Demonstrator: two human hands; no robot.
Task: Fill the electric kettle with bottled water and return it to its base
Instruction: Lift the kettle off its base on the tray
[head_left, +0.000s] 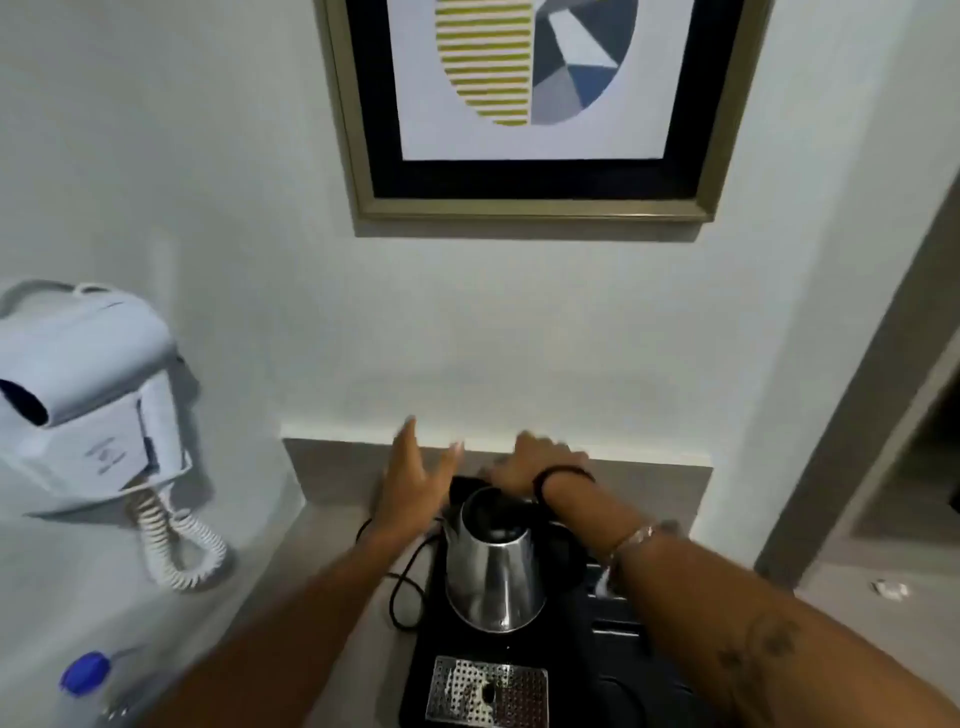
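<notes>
Steel and slick, the kettle (491, 571) sits on the black tray (462, 670) just below your hands, left (415, 480) spread and empty, right (530, 465) curled at its lid, so take the handle, not the smooth body.

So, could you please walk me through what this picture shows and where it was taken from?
It is a single view from a camera worn on a person's head, looking forward and down at their own bare arms. There is no machine. The left hand is open above the counter, holding nothing. The right hand reaches behind the steel kettle; whether it grips anything is hidden. The kettle stands on a black tray with a perforated metal grate. A blue-capped water bottle sits at lower left, a hair dryer hangs on the wall, and a framed picture hangs above.
</notes>
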